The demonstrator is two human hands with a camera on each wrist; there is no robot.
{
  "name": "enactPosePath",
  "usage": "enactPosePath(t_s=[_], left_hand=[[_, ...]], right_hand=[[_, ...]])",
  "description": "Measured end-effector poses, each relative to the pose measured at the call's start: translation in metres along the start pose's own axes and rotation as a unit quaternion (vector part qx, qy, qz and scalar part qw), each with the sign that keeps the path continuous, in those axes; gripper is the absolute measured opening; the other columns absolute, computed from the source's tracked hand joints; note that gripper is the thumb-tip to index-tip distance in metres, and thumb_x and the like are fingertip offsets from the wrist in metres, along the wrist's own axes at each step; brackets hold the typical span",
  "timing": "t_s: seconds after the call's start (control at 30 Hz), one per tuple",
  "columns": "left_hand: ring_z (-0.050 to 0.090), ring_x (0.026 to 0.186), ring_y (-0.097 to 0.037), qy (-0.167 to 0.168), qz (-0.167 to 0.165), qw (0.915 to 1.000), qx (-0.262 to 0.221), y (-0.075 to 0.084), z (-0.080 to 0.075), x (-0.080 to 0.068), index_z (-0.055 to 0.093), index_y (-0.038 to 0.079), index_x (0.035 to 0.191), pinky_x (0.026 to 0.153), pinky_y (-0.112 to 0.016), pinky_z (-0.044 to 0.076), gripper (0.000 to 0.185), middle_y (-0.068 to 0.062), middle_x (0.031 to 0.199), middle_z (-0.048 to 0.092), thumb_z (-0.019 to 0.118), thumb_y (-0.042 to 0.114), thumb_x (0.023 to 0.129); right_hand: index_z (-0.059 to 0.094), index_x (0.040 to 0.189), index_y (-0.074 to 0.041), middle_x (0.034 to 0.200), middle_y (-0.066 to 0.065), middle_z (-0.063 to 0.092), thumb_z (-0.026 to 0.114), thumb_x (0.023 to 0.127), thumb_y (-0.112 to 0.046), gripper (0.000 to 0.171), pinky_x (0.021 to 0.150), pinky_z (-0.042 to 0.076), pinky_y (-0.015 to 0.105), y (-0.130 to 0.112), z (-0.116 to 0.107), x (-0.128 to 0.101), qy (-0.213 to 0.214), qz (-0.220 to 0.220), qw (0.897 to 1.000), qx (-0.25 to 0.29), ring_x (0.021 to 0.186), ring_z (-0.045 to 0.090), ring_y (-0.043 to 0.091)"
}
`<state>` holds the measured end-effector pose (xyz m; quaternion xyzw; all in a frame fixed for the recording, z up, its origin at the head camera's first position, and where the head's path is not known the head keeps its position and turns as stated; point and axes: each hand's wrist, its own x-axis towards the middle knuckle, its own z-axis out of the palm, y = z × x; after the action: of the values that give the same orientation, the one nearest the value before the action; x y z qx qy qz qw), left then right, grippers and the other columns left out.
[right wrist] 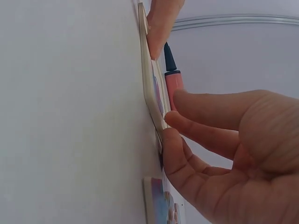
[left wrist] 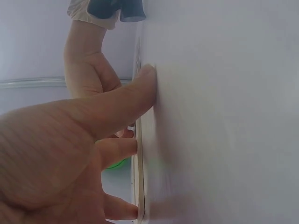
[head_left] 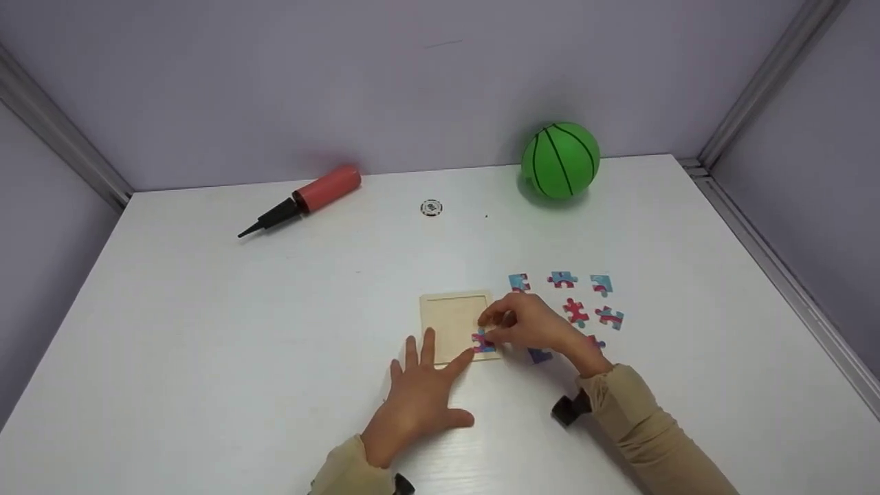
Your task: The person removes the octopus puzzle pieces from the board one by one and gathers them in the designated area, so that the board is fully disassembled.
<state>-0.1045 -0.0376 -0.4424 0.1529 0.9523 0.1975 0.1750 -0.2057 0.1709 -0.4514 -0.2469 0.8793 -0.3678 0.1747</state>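
A square wooden puzzle tray (head_left: 447, 320) lies on the white table. One pink, blue and purple jigsaw piece (head_left: 479, 341) is in its near right corner. My left hand (head_left: 416, 399) is spread flat, its fingertips resting on the tray's near edge and the index fingertip beside that piece. My right hand (head_left: 533, 323) bends over the tray's right edge, thumb tip right at the piece. In the right wrist view, the thumb (right wrist: 210, 108) and index finger stand slightly apart with nothing pinched between them, while the piece lies low in the tray.
Several loose jigsaw pieces (head_left: 575, 312) lie right of the tray, some partly hidden under my right hand and wrist. Farther back are a red and black hand pump (head_left: 330, 188), a round black-and-white chip (head_left: 431, 207) and a green ball (head_left: 562, 161) by the back wall.
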Motion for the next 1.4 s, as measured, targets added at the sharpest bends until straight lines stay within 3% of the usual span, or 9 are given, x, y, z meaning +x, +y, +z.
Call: enactPosePath(t_s=[0.3, 0.5, 0.9, 1.13, 1.4], left_hand=[[0.011, 0.137, -0.057, 0.01, 0.004, 0.9997, -0.02, -0.002, 0.001, 0.0, 0.042, 0.018, 0.144, 0.099, -0.071, 0.024, 0.087, -0.032, 0.153, 0.013, 0.081, 0.046, 0.071], [0.01, 0.137, -0.056, 0.005, 0.003, 0.9998, -0.019, -0.002, 0.001, 0.001, 0.042, 0.017, 0.144, 0.099, -0.071, 0.024, 0.086, -0.031, 0.153, 0.012, 0.08, 0.046, 0.072], [0.008, 0.137, -0.057, 0.007, 0.003, 0.9997, -0.022, -0.002, 0.003, 0.001, 0.043, 0.017, 0.144, 0.098, -0.073, 0.022, 0.087, -0.032, 0.153, 0.01, 0.081, 0.045, 0.071], [0.008, 0.137, -0.056, 0.001, -0.001, 0.9998, -0.017, 0.0, 0.002, 0.001, 0.042, 0.018, 0.144, 0.099, -0.071, 0.023, 0.087, -0.032, 0.154, 0.009, 0.081, 0.045, 0.072], [0.008, 0.138, -0.055, 0.005, -0.006, 0.9998, -0.02, 0.0, 0.002, 0.001, 0.043, 0.018, 0.144, 0.101, -0.07, 0.022, 0.086, -0.031, 0.154, 0.01, 0.081, 0.045, 0.071]], right_hand=[[0.073, 0.098, -0.01, 0.082, -0.001, 0.059, 0.072, 0.087, -0.014, 0.013, 0.063, 0.044, 0.027, -0.001, 0.003, 0.0, 0.002, -0.013, 1.0, -0.011, 0.073, 0.049, 0.015], [0.067, 0.098, -0.01, 0.086, 0.002, 0.059, 0.069, 0.088, -0.01, 0.01, 0.068, 0.047, 0.029, -0.003, 0.004, -0.001, 0.008, 0.004, 1.0, 0.009, 0.077, 0.052, 0.017], [0.061, 0.094, -0.009, 0.076, -0.001, 0.057, 0.065, 0.085, -0.002, 0.012, 0.055, 0.044, 0.026, -0.004, 0.004, -0.001, 0.01, -0.028, 0.999, 0.038, 0.065, 0.05, 0.014], [0.06, 0.096, -0.006, 0.085, 0.005, 0.06, 0.066, 0.085, -0.004, 0.013, 0.065, 0.049, 0.029, 0.0, 0.004, -0.002, 0.034, -0.004, 0.994, 0.104, 0.074, 0.054, 0.018], [0.056, 0.101, 0.004, 0.085, 0.01, 0.056, 0.063, 0.088, -0.002, 0.016, 0.072, 0.056, 0.035, 0.009, -0.008, -0.008, 0.038, 0.023, 0.978, 0.205, 0.075, 0.061, 0.021]])
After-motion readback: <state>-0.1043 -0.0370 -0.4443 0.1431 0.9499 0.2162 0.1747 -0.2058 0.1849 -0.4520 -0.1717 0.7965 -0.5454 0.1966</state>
